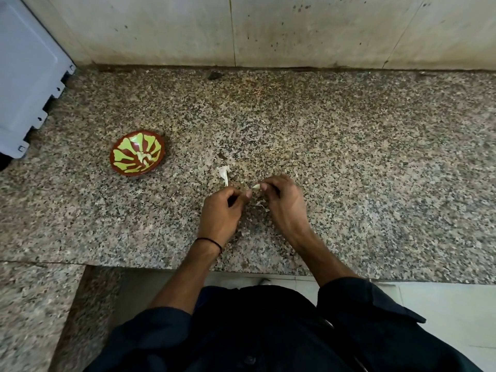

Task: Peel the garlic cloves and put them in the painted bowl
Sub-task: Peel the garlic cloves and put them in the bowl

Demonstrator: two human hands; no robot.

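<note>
Person is standing at a speckled granite counter (349,157), both hands working close together near its front edge. Right hand (284,202) is pinching a pale garlic clove (256,186) between thumb and fingertips, holding it just above the stone. Left hand (222,210) is curling its fingers inward, thumb tip pointing at the clove and almost meeting it. A white scrap of garlic skin (223,174) is showing right at the left knuckles; cannot tell whether that hand is gripping it or it is lying on the counter. The painted bowl (126,171), red-brown with green petals, is sitting well to the left of the hands, with pale peeled cloves (143,157) resting at its centre. A white appliance (24,76) is standing in the far left corner.
</note>
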